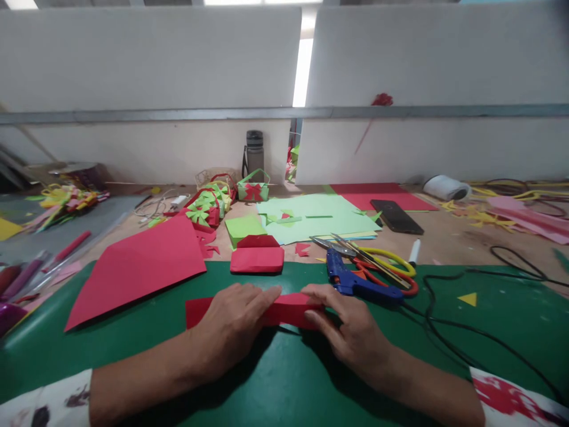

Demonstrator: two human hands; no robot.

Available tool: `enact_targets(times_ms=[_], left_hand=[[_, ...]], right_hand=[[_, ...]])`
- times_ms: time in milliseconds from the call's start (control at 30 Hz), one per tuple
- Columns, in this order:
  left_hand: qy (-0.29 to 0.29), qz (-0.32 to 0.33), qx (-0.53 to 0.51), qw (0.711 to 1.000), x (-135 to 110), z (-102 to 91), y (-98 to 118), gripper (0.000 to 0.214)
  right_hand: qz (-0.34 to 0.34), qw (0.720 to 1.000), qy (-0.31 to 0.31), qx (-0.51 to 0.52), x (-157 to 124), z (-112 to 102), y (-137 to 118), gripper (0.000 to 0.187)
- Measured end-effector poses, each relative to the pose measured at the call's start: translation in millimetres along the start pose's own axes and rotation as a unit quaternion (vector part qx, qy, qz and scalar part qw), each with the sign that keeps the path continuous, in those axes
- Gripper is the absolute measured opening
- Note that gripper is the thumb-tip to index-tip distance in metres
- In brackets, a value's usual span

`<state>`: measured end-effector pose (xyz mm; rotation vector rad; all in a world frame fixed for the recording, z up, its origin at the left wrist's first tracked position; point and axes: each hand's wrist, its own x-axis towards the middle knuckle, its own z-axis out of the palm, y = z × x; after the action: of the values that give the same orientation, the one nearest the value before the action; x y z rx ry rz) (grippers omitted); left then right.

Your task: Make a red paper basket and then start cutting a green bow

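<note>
A long folded red paper strip (288, 309) lies on the green mat (133, 350) in front of me. My left hand (233, 323) rests on its left half, fingers flat and pressing it down. My right hand (347, 326) holds its right end, fingers curled over the paper with the thumb under the edge. Just beyond the strip sits a small folded red paper piece (256, 259).
A large red sheet (137, 267) lies at left. A blue glue gun (355, 283), scissors (377, 264) and black cables (466, 332) are at right. Light green sheets (315, 216), a phone (396, 217), paper baskets (253, 188), a bottle (255, 153) and tape roll (446, 187) sit behind.
</note>
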<state>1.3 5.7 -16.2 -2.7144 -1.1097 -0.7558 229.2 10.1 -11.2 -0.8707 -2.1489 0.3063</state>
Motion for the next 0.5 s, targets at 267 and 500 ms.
enact_targets(times_ms=[267, 500], left_hand=[[-0.052, -0.102, 0.005, 0.993, 4, -27.8, -9, 0.019], [-0.187, -0.169, -0.186, 0.95, 11, -63.3, 10, 0.028]], right_hand=[[0.015, 0.998, 0.059, -0.024, 8, -14, 2, 0.012], [0.014, 0.997, 0.068, -0.026, 0, -27, -4, 0.012]])
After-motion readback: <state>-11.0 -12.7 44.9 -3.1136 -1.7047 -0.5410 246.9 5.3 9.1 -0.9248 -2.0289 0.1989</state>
